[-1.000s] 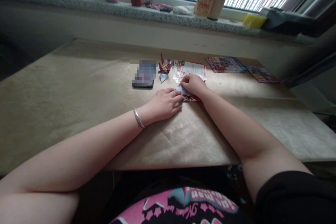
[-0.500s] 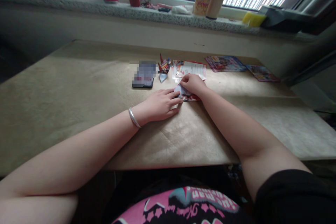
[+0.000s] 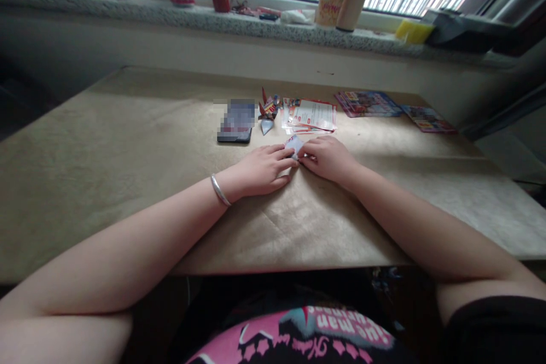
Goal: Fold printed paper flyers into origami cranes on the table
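A small folded piece of printed paper [image 3: 294, 144] lies on the brown paper-covered table [image 3: 128, 142], mostly hidden under my fingers. My left hand [image 3: 262, 169], with a silver bangle at the wrist, lies flat with its fingertips pressing the paper's left edge. My right hand [image 3: 326, 158] lies over the paper's right side, fingers curled down onto it. A finished folded paper crane [image 3: 268, 110] stands just beyond, beside a dark phone [image 3: 235, 120].
A stack of printed leaflets [image 3: 311, 115] lies behind my hands; more leaflets [image 3: 367, 103] and a single leaflet [image 3: 427, 119] lie at the far right. The stone window sill [image 3: 239, 20] holds a red can, cups and a yellow sponge [image 3: 413, 31].
My right hand has slid nearer and slightly right, now lying lower over the folded paper. The left hand has stayed almost still.
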